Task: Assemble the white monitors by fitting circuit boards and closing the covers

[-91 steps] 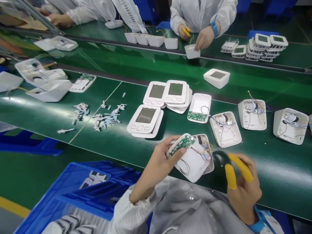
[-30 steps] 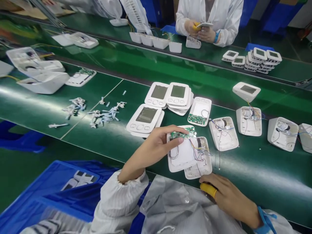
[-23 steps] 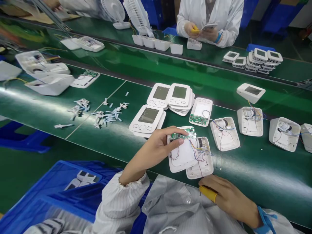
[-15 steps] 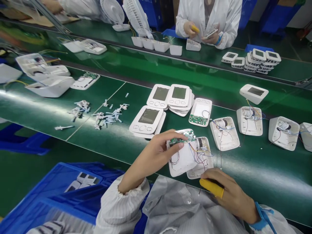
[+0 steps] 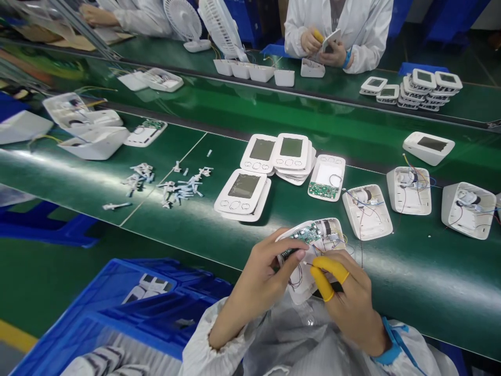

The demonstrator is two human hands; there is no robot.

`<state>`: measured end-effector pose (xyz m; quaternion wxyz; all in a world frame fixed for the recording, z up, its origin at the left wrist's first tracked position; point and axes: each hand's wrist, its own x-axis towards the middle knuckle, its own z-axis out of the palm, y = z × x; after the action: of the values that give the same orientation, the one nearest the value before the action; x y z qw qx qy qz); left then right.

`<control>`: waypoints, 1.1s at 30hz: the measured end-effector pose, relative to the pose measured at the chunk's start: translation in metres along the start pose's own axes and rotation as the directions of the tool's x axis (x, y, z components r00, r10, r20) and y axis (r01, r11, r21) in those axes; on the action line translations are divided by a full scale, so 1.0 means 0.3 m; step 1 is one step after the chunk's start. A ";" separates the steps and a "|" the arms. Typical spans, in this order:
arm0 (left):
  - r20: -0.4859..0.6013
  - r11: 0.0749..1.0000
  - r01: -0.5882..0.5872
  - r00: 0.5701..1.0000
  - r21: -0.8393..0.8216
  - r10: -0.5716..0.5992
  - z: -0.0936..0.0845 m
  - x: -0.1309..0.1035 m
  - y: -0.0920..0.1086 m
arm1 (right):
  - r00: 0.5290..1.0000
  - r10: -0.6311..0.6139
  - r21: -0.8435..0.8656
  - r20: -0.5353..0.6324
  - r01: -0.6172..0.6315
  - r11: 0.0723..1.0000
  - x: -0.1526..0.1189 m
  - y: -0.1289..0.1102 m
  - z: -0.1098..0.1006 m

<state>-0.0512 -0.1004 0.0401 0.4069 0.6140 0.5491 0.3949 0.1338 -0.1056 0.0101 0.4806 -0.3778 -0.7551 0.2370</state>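
My left hand (image 5: 274, 266) grips a white panel (image 5: 303, 284) with a green circuit board (image 5: 307, 235) along its upper part. Partly behind that panel lies an open white housing (image 5: 334, 227) with a motor and thin wires. On my right hand (image 5: 350, 292), yellow covers sheathe two fingertips, which pinch a thin dark wire (image 5: 309, 264) with a small white end, close to the left fingertips. Beyond the hands, a second panel with a board (image 5: 326, 177) rests on the green bench, beside another open housing (image 5: 368, 211).
White panels with screens (image 5: 240, 190) are stacked left of centre. Small white and blue parts (image 5: 182, 189) lie further left. More open housings (image 5: 410, 190) stand at the right. A blue crate (image 5: 97, 308) is at lower left. Across the bench, a person (image 5: 338, 31) handles a panel.
My right hand has moved up and left from the housing's lower edge to the panel, now pinching a wire. The panel is tilted and covers more of the housing.
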 end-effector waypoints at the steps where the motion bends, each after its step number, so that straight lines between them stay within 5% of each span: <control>1: 0.000 1.000 -0.004 1.000 -0.006 0.004 0.002 -0.004 0.002 | 1.000 -0.001 -0.013 -0.019 0.000 1.000 0.007 -0.001 -0.001; 8: 0.042 0.993 0.002 0.999 -0.114 0.003 0.006 -0.027 0.008 | 0.998 0.007 -0.097 -0.056 -0.013 0.995 0.024 -0.009 -0.004; 33: -0.014 0.991 0.064 0.998 -0.121 -0.066 0.023 -0.039 0.001 | 0.975 0.209 0.061 0.076 -0.214 0.975 0.009 0.005 -0.015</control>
<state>-0.0456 -0.1125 0.0375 0.4509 0.5666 0.5477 0.4192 0.1376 -0.1026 0.0125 0.4390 -0.4307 -0.7181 0.3257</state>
